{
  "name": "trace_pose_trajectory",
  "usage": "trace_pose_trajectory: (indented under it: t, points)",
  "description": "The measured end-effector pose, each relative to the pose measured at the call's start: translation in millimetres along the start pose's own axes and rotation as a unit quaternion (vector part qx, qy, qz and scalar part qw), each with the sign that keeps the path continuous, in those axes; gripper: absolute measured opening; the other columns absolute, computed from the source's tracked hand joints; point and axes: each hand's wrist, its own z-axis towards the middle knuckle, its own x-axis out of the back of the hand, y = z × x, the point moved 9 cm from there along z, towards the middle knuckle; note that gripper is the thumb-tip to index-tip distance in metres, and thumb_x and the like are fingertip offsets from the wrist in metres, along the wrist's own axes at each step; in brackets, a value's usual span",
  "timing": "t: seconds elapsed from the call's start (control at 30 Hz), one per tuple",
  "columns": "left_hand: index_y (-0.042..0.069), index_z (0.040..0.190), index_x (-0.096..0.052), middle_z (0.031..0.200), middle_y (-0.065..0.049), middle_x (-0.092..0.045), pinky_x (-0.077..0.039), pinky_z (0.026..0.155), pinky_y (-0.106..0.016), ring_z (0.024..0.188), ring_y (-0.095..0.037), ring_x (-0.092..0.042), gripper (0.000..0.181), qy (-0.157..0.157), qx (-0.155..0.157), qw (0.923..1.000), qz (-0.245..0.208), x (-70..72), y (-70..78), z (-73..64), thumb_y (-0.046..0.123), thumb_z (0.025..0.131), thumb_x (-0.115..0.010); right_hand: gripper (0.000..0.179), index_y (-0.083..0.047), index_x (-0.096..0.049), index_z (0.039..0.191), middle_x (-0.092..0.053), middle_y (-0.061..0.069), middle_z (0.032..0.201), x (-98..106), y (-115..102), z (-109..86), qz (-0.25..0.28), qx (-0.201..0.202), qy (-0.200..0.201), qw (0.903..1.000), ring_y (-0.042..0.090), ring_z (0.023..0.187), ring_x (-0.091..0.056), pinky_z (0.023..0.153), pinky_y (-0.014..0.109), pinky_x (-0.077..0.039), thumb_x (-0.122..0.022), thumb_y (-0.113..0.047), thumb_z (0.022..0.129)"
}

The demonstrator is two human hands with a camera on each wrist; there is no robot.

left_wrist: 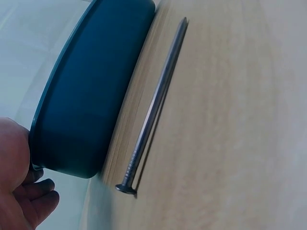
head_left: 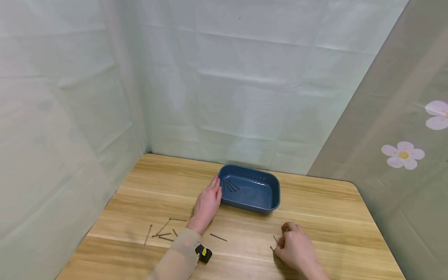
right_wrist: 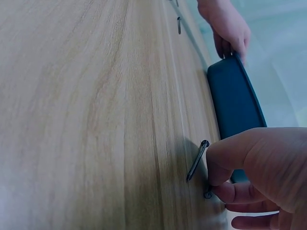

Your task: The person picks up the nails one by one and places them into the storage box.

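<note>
Right hand (head_left: 297, 247) pinches nail (right_wrist: 207, 195), second nail (right_wrist: 197, 162) crowding its fingers could get knocked aside; left hand (head_left: 206, 203) touches tray (head_left: 253, 190), fingers straight

Nail (right_wrist: 207, 195) mostly hidden at the right hand (right_wrist: 268, 177)
Little but its head shows, and whether the fingers pinch it cannot be told; the left wrist view crops the left hand (left_wrist: 14, 177) and dark blue tray (left_wrist: 86, 91), while a printed flower (head_left: 436, 115) (one petaled edge lost) runs off the head view's right side.
</note>
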Motion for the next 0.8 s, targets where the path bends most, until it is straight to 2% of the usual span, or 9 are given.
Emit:
trace_pose_trajectory:
  t: [0.13,0.33,0.8]
  points:
    - [-0.007,0.145,-0.061,0.155,-0.021,-0.055,-0.054,0.103,-0.050,0.137,-0.036,-0.058,0.041,-0.001,-0.001,1.0000,0.003,-1.0,-0.9,-0.8,0.012,0.108,-0.063,0.027,-0.027,-0.056,0.059,-0.068,0.005,0.115,-0.7,1.4,-0.3,0.008,-0.005,-0.004,0.9999,0.030,0.110,-0.064,0.081,0.046,-0.058,-0.078,-0.014,0.065]
    - [-0.008,0.142,-0.063,0.153,-0.022,-0.057,-0.055,0.101,-0.051,0.134,-0.038,-0.061,0.039,0.013,-0.013,0.9998,0.002,-0.2,0.6,-1.7,0.011,0.107,-0.064,0.027,-0.028,-0.057,0.060,-0.068,0.005,0.116,-0.9,2.2,0.2,0.011,-0.005,-0.005,0.9999,0.030,0.110,-0.063,0.082,0.047,-0.058,-0.080,-0.016,0.066]
    - [-0.009,0.142,-0.063,0.152,-0.023,-0.057,-0.054,0.103,-0.052,0.134,-0.038,-0.061,0.040,0.018,-0.011,0.9998,-0.002,0.4,1.6,-0.7,0.011,0.107,-0.064,0.027,-0.026,-0.055,0.060,-0.070,0.005,0.114,-0.4,4.7,2.9,0.011,0.001,0.005,0.9999,0.029,0.108,-0.065,0.082,0.046,-0.058,-0.080,-0.019,0.067]
